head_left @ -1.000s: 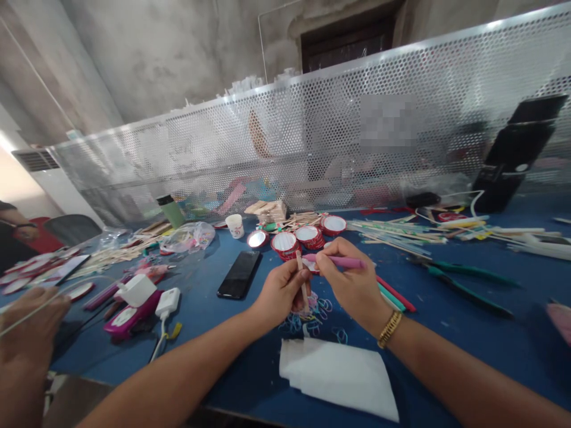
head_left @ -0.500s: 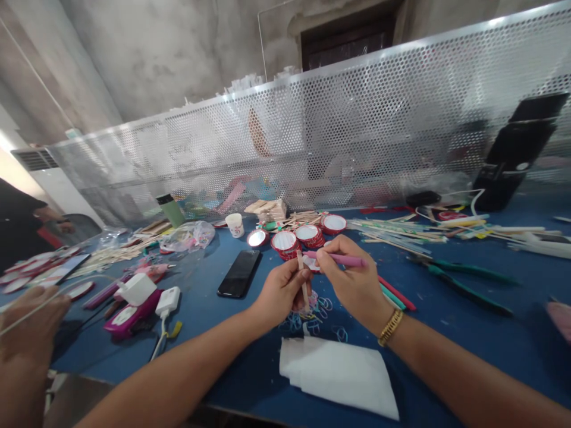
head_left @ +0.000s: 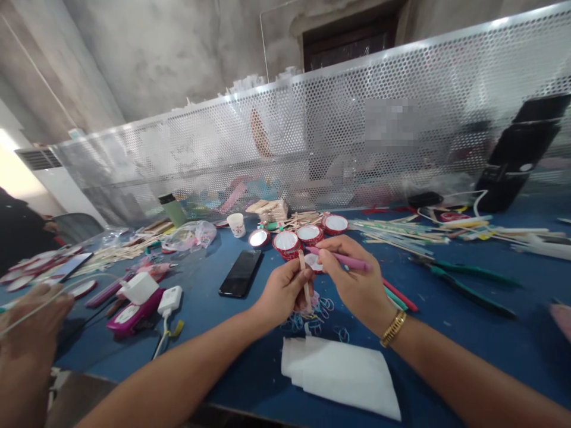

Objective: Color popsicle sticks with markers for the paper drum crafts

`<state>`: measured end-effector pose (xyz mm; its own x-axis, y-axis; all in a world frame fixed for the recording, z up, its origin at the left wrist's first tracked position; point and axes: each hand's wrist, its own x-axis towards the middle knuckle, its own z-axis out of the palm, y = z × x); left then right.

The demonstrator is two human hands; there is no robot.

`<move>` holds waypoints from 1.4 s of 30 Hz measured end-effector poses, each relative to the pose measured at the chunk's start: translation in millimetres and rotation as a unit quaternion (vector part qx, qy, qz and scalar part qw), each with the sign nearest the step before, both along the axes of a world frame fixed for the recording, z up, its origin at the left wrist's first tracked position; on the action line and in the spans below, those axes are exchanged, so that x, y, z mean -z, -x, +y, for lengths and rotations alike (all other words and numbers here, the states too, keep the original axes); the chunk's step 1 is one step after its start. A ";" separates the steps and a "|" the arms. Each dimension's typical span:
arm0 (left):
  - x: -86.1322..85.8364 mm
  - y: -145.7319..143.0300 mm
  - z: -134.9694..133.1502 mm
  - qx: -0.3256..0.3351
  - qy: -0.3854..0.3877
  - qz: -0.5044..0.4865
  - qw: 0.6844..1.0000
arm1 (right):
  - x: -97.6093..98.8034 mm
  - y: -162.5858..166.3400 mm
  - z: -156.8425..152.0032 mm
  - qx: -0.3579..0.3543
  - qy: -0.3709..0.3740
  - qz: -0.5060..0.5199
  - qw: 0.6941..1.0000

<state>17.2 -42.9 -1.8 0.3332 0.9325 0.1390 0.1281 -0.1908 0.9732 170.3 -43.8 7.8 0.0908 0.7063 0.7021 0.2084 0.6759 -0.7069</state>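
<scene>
left hand [head_left: 285, 291] fingers pinch a wooden stick [head_left: 305, 278] upright w/ right hand [head_left: 357, 285] gripping a pink pen [head_left: 345, 260] tip-in, prob so it meets the stick.

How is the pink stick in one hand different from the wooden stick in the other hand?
The pink stick is bright pink; the wooden stick is plain pale wood. The pink stick lies nearly level in the right hand; the wooden stick stands almost upright in the left hand. The pink stick looks rounder and thicker; the wooden one looks flat and thin. Both are slim sticks, each pinched in fingers above the blue table.
</scene>
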 end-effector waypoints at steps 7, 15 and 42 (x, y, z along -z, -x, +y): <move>1.1 -0.4 1.6 -0.001 -0.007 -0.005 1.000 | -2.3 1.4 0.0 -0.008 0.015 0.007 1.000; 2.6 -0.3 2.3 -0.004 -0.006 0.007 1.000 | 2.4 1.0 2.2 -0.014 0.042 0.033 0.998; 2.0 -0.6 0.0 -0.001 0.006 0.005 1.000 | 4.6 1.1 3.7 -0.006 0.037 0.020 0.999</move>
